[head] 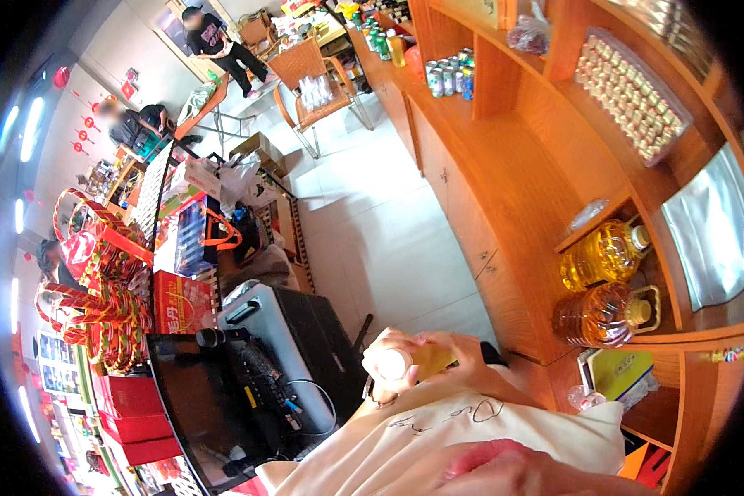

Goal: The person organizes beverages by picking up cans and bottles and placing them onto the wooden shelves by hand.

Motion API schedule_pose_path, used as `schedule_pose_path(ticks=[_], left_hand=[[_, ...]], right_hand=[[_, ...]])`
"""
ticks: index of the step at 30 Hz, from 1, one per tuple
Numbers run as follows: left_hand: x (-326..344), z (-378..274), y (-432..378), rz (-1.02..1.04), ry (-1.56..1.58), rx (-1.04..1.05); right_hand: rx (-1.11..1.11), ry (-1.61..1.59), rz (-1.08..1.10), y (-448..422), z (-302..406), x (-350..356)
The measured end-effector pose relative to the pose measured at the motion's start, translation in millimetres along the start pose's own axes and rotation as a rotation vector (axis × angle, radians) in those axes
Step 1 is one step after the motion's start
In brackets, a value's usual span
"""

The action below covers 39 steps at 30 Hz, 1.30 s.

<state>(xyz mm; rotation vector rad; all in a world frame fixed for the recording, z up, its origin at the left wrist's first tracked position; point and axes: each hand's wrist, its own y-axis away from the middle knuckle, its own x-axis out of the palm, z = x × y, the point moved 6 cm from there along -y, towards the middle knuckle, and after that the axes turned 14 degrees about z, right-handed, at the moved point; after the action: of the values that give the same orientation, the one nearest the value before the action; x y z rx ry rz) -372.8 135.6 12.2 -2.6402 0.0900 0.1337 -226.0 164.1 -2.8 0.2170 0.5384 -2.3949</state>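
Just in front of my cream shirt (446,428), both hands are closed around a bottle of yellow liquid (437,364). Its round white cap (393,364) faces left and up towards me. My left hand (381,346) wraps the cap end, with a dark band at the wrist. The body of the bottle lies in my right hand (467,358), whose fingers cover part of it. Whether the cap is loose or tight cannot be seen.
A wooden shelf unit (521,204) on the right holds oil jugs (601,255) and drink cans (449,77). On the left stand a black speaker (310,347), a dark screen (198,397) and woven baskets (115,322). A rattan chair (313,87) and a standing person (214,43) are farther off.
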Motion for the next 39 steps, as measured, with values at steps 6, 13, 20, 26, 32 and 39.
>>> schedule_pose_path(ticks=[6, 13, 20, 26, 32, 39], left_hand=[[-36, 36, -54, 0.018, -0.098, -0.089], [-51, 110, -163, -0.021, -0.239, -0.132], [-58, 173, -280, 0.173, -0.3, -0.054], [-74, 217, -340, 0.217, -0.206, -0.122], [-125, 282, -390, 0.221, -0.211, -0.18], [-227, 340, -474, 0.215, -0.138, -0.18]], right_hand=[[-0.074, 0.047, 0.052, -71, -42, -10], [0.022, 0.228, 0.043, -159, -129, -53], [0.224, -0.011, 0.061, -240, -205, -110], [0.262, -0.298, 0.215, -290, -283, -122], [0.173, -0.159, 0.155, -375, -318, -120], [0.23, -0.003, 0.096, -503, -359, -107]])
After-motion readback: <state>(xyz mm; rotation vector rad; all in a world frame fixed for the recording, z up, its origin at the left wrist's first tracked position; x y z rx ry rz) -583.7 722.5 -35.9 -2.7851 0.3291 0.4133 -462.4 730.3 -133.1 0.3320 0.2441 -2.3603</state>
